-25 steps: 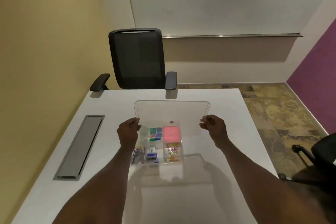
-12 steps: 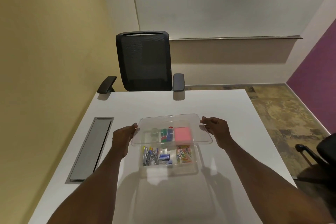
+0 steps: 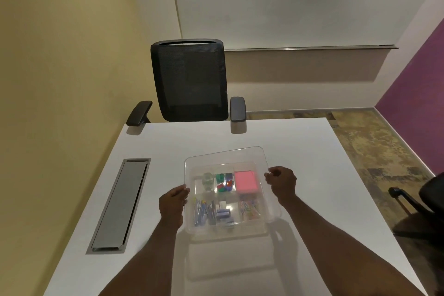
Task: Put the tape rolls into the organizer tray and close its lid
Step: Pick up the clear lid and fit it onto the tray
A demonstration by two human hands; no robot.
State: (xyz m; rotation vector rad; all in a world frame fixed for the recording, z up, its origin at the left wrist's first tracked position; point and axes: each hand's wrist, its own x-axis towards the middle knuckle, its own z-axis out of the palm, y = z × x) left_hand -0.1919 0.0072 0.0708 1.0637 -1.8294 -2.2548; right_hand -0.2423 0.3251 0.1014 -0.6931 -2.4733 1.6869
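Observation:
A clear plastic organizer tray [image 3: 240, 232] stands on the white table [image 3: 300, 163]. Its compartments hold a clear tape roll [image 3: 208, 179], coloured clips, a pink pad [image 3: 245, 181], pens and paper clips. I hold the clear lid [image 3: 225, 155] flat over the tray, slightly skewed, its far edge overhanging the tray. My left hand [image 3: 173, 202] pinches the lid's left edge. My right hand [image 3: 282, 181] pinches its right edge. I cannot tell whether the lid rests on the rim or hovers just above it.
A grey cable hatch [image 3: 120, 204] is set into the table at the left. A black mesh office chair [image 3: 189, 81] stands at the table's far side. Part of another black chair [image 3: 425, 202] shows at the right, over the patterned floor.
The lid has swung from upright behind the tray down to lying flat over it, and both hands came toward me with it.

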